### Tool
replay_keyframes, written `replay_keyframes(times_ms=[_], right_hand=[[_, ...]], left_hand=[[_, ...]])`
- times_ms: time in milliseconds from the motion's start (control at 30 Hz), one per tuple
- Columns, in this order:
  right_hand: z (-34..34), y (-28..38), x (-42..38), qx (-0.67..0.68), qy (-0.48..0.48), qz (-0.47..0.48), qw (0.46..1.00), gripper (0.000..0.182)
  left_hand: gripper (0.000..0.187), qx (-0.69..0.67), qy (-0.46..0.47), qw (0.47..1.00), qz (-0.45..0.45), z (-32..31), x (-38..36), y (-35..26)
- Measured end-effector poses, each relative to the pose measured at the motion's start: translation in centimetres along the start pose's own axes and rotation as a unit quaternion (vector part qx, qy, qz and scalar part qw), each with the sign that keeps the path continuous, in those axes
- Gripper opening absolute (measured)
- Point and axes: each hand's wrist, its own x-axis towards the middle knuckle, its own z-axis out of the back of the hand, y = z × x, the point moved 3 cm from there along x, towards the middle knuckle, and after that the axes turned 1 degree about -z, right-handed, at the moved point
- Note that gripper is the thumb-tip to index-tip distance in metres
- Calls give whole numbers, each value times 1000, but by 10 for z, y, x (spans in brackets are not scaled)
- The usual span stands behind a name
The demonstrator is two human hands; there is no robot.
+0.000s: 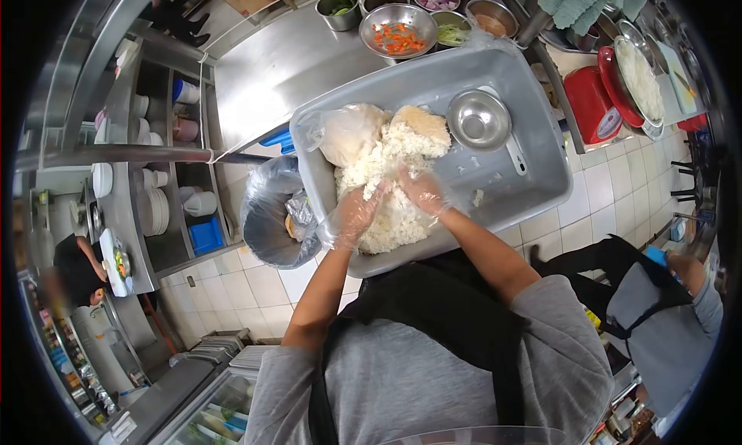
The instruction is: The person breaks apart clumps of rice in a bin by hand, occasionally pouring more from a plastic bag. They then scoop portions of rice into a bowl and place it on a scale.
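Observation:
A heap of white rice (394, 225) lies in the left half of a large grey plastic tub (533, 174). My left hand (361, 213), in a clear plastic glove, is sunk into the rice with fingers curled round some of it. Close beside it, my right hand (422, 190), gloved the same way, also presses into the rice, its fingertips partly hidden by grains. Behind the hands sit a clear bag of pale rice (352, 132) and a tan, crusted clump of rice (421, 122). A metal bowl (479, 120) rests in the tub at right, over a white-handled utensil (516, 157).
A bin with a clear liner (270, 213) stands left of the tub. Metal bowls of cut vegetables (398, 32) line the steel counter (270, 66). A red scale (593, 105) and a red-rimmed bowl of rice (640, 82) are at right. Other people work at far left and right.

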Motion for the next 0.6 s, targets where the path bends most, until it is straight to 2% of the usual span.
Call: replay_keyframes(times_ms=[33, 67, 100, 133, 167, 200, 233, 267, 300, 333, 367, 433, 467, 533, 567, 600], right_hand=[[-5, -3, 5, -1, 0, 3, 1000, 36], [-10, -7, 15, 43, -56, 22, 997, 37], [-15, -12, 25, 88, -111, 40, 989, 40], [-13, -11, 37, 90, -110, 41, 989, 40], [-1, -4, 50, 125, -199, 79, 969, 41], [9, 2, 56, 158, -287, 115, 938, 42], [15, 6, 59, 160, -287, 117, 937, 42], [13, 10, 64, 149, -148, 97, 973, 48], [8, 13, 64, 135, -5, 75, 988, 56], [6, 15, 61, 135, -4, 77, 988, 56], [-1, 18, 55, 120, 52, 74, 989, 57], [4, 27, 32, 80, 192, 79, 975, 61], [5, 26, 15, 95, 196, 73, 973, 62], [-2, 14, -13, 107, 201, 64, 972, 64], [-11, 4, -23, 134, 203, 56, 968, 63], [-17, -7, -28, 160, 205, 49, 964, 63]], left_hand=[[51, -5, 46, 998, 52, 6, -4, -10], [51, -5, 44, 998, 53, 10, -7, -15], [47, -59, 35, 995, 70, 12, -12, -18], [44, -112, 27, 990, 87, 14, -17, -18], [44, -109, 27, 990, 89, 5, -20, 4], [42, -55, 1, 998, -36, -9, -21, 35], [41, -1, -26, 987, -160, -6, -23, 29], [41, 1, -27, 987, -157, -7, -25, 28], [43, -24, -24, 998, -50, -10, -24, 33], [45, -50, -22, 997, 58, -6, -22, 32], [45, -51, -24, 997, 60, -2, -18, 29], [50, 36, -20, 997, -65, 6, -6, 17], [50, 33, -23, 997, -65, 11, 0, 11], [60, 196, -10, 950, -244, 15, 13, -7], [59, 216, 84, 967, -106, 0, 27, 10], [59, 210, 82, 969, -104, -12, 28, 18]])
